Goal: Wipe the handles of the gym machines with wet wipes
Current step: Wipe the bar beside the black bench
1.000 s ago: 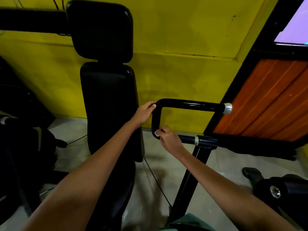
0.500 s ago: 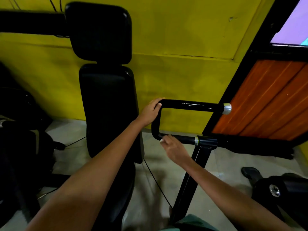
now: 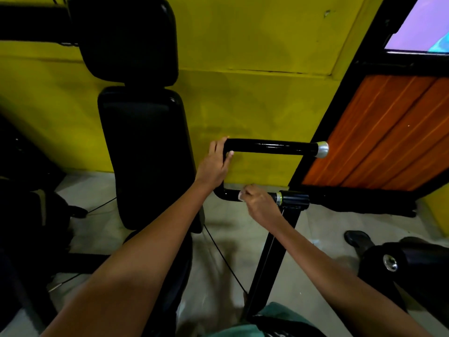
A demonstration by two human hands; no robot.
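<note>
Head view: a glossy black U-shaped tubular handle with a silver end cap stands out sideways from a black upright post, in front of a yellow painted wall. The left hand grips the bend of the handle at its upper corner, fingers over the top of the tube and thumb beneath it. The right hand is clamped around the lower bar of the handle, just beside the black collar with a silver ring; a small crumpled white wet wipe shows at its fingertips, pressed against the tube. Left of the handle, touching neither hand, is the machine's black padded backrest, with a black padded headrest above it. An orange wood-slat panel in a black frame fills the right side, with a pale lilac pane above it. A thin black cable runs across the grey concrete floor. At lower right sits a black roller pad with a silver hub. No brand, label or readable writing shows on any surface.
</note>
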